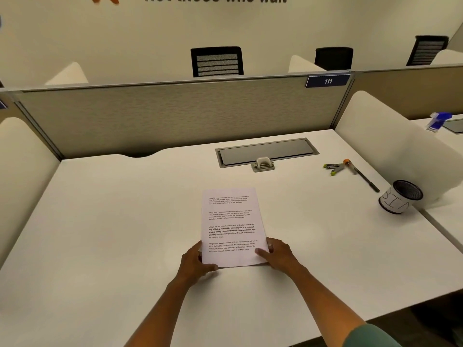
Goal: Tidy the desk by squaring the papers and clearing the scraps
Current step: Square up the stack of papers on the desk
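Head view showed the squaring step in hand: the left hand (198,261) and right hand (276,254) gripped the papers (231,226) at their near corners, fingers curled round the side edges, thumbs on the top sheet. That stack lay at the middle of the desk (112,221), edges apparently aligned. Next, I judged, it needed releasing flat, then scraps clearing toward the cup (400,197) beyond the pen (363,177); no scraps showed.
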The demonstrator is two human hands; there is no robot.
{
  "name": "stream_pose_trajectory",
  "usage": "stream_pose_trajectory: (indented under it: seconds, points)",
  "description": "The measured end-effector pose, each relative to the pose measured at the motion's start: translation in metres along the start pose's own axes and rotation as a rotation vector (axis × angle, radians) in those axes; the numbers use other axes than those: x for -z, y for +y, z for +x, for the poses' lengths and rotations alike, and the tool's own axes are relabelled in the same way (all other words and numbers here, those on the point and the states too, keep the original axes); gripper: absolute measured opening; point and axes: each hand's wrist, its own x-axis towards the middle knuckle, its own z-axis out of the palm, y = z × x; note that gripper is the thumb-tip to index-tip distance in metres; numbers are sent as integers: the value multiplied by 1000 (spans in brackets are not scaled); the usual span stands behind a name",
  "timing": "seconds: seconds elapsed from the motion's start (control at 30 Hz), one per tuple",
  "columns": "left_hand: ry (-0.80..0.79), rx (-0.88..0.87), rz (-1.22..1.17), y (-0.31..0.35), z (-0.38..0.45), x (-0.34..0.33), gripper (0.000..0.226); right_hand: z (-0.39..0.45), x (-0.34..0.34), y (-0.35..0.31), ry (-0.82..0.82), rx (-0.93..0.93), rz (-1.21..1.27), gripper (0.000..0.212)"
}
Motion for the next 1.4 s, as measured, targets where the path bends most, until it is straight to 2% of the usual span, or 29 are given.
stream_pose_trajectory:
  seconds: [0.03,0.1,0.33,0.4,0.53,0.63,0.73,0.93,1.13,1.27,1.4]
  points:
    - [0,12,-27,0,1,1,76,0,0,0,42,-40,54,23]
    - [8,43,-74,0,2,2,72,1,-1,1,113,-102,115,24]
    - [40,147,-294,1,5,6,68,5,-9,8,155,-176,290,33]
    - [92,186,-417,3,5,3,65,6,-14,9,188,-206,335,28]
    - [305,331,-636,10,3,-11,55,5,-26,1,277,-263,400,20]
    - [338,380,-786,14,1,-27,39,3,-38,-10,325,-297,459,20]
    - [335,410,-873,19,-2,-41,38,-1,-53,-22,379,-333,544,25]
    - [261,415,-814,26,-3,-60,19,-3,-82,-36,442,-398,686,18]
    - [369,428,-713,28,-1,-66,19,-4,-107,-36,469,-455,895,22]
    - [417,396,-514,26,0,-66,12,-12,-115,-44,449,-459,1017,23]
    - [410,382,-396,23,2,-58,16,-11,-116,-47,394,-463,1113,30]
